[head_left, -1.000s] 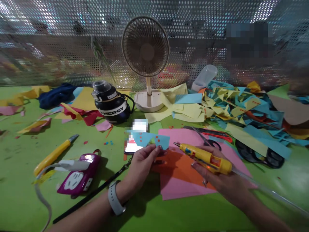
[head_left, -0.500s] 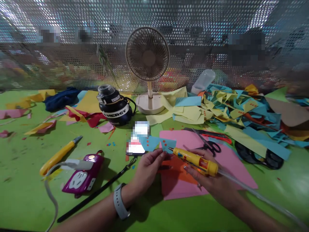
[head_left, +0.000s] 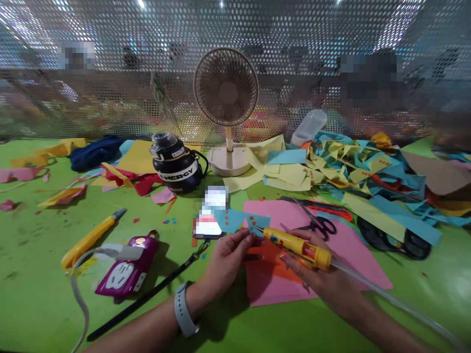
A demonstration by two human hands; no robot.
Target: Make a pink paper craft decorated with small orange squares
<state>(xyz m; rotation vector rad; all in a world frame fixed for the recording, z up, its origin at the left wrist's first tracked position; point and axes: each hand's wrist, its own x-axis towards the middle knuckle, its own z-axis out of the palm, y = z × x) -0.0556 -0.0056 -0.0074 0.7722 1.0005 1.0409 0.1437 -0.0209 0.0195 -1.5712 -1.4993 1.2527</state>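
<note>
Head view, taking twelve o'clock as away from the wearer: the left hand pinches the lower edge of a blue paper cutout between its fingers, so the paper sits at about twelve o'clock of that hand, above the green worktop. The right hand has its fingers wrapped around a yellow glue gun, whose metal nozzle points in just beside the left fingertips at two o'clock; whether it touches the paper cannot be told. That closeness looks like the main hazard: a slip of either hand could bring a probably hot tip onto skin. The cutout seems thin and is held at one edge, so a push from the nozzle might bend or skew it. A stray drip could mark the orange sheet or pink sheet at three o'clock, or the lit phone towards ten o'clock, which the cutout partly overlaps in view. The pale line behind the glue gun, stick or cord, running towards four o'clock, may snag and jerk the tip sideways.
</note>
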